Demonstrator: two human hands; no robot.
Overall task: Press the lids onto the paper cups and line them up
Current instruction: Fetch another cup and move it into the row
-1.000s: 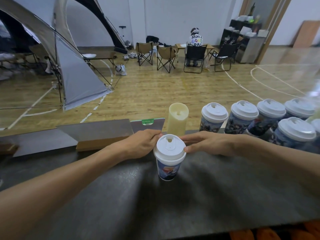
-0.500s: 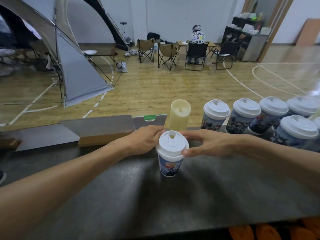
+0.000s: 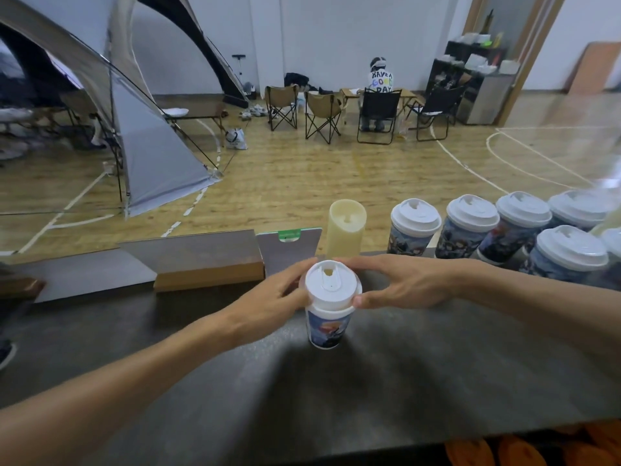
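Paper cup (image 3: pixel 327 327), printed blue with a picture, stands upright at centre of the dark counter (image 3: pixel 437 381), capped by a white lid (image 3: pixel 332 285) with a sip hole at its 12 o'clock edge. Left hand (image 3: pixel 272 304), at the cup's 9 o'clock: grip curled round the lid rim, fingers wrapped to the far side. Right hand (image 3: pixel 406 284), at 3 o'clock: grip pinching the lid rim, thumb at the near edge, fingers curved over the far edge. Cream cylinder (image 3: pixel 346 228), upright, at the cup's 12 o'clock, just beyond the fingers. Lidded cups (image 3: pixel 415 227), several, at 2 o'clock along the counter's far edge, standing side by side; one more (image 3: pixel 571 253) nearer, in front of that row. Wooden block (image 3: pixel 208 274) with a grey board at 10 o'clock.
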